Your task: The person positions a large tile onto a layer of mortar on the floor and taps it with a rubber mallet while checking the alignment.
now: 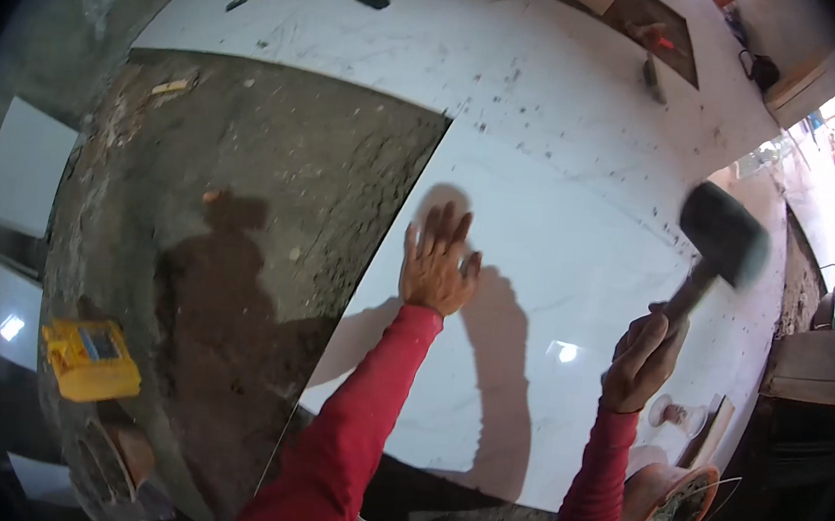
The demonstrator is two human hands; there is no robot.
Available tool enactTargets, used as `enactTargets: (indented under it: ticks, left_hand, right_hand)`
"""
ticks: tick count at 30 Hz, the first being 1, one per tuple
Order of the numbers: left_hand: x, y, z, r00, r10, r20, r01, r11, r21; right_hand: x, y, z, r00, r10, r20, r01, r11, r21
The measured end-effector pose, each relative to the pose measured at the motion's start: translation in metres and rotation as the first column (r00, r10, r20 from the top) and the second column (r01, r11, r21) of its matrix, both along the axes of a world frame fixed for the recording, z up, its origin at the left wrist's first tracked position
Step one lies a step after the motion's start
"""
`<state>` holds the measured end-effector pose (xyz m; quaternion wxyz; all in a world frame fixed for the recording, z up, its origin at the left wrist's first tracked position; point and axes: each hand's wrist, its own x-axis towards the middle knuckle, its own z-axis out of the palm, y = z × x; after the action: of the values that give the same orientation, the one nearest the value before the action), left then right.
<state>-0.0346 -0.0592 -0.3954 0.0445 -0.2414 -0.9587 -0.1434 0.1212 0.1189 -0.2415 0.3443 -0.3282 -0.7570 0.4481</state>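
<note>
My left hand (440,266) lies with its fingers spread on a large white floor tile (531,231), near the tile's left edge. To the right, my right hand (641,365) is wrapped round the handle of a rubber mallet (725,235). The mallet's black head is raised over the right side of the tile and looks slightly blurred. Along the tile's left side runs a bed of rough grey mortar (276,167), where shadows fall. A bright reflection shows on the tile between my arms.
A yellow plastic box (91,360) sits on the mortar at the left. An orange-rimmed bucket (679,517) with grey mix stands at the lower right, near a wooden strip (709,431). A dark oblong object (372,0) lies on the far tiles. Loose white tiles (28,166) are at the left.
</note>
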Motion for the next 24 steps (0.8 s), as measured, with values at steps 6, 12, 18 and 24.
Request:
enactTargets:
  ticks: [6, 12, 18, 24]
  left_hand:
    - [-0.025, 0.043, 0.017, 0.995, 0.097, 0.025, -0.099, 0.992, 0.077]
    - [-0.033, 0.023, 0.028, 0.990, 0.105, 0.098, -0.100, 0.993, -0.058]
    - [-0.033, 0.048, 0.032, 0.982, 0.070, 0.177, -0.077, 0.997, 0.033]
    - [-0.037, 0.025, 0.028, 0.954, 0.153, 0.258, -0.110, 0.979, -0.174]
  right_hand:
    - [0.003, 0.063, -0.125, 0.867, 0.028, 0.497, -0.306, 0.817, 0.488]
    - [-0.052, 0.033, 0.025, 0.974, 0.086, 0.211, -0.118, 0.983, 0.143]
    - [0.004, 0.036, -0.120, 0.890, 0.150, 0.430, -0.309, 0.892, 0.329]
    - [-0.090, -0.003, 0.003, 0.989, -0.135, -0.062, 0.094, 0.893, -0.440]
